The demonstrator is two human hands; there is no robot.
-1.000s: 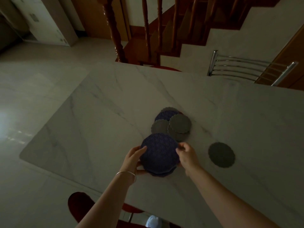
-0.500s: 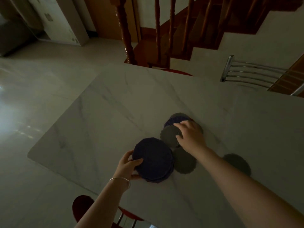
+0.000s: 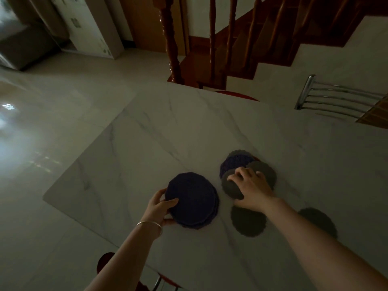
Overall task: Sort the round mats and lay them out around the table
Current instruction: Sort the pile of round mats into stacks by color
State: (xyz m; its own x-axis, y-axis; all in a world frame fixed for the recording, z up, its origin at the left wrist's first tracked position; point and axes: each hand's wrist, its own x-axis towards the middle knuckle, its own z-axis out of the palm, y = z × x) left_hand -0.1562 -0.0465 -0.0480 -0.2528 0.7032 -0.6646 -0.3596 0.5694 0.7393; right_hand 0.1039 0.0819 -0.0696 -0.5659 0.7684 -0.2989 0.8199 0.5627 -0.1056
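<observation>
A small stack of dark blue round mats lies on the white marble table. My left hand grips the stack's left edge, thumb on top. Just right of it my right hand pinches a grey round mat at the near side of a mixed pile, where a blue mat and another grey mat overlap. Two single grey mats lie flat nearer to me: one under my right wrist, one partly hidden by my right forearm.
A chrome-backed chair stands at the table's far right edge. A red stool seat shows at the far edge and another red stool at the near edge. A wooden staircase railing rises behind the table.
My right hand left the blue stack, reached up to the mixed pile and took hold of a grey mat. A second grey mat now lies flat near me. The view shifted.
</observation>
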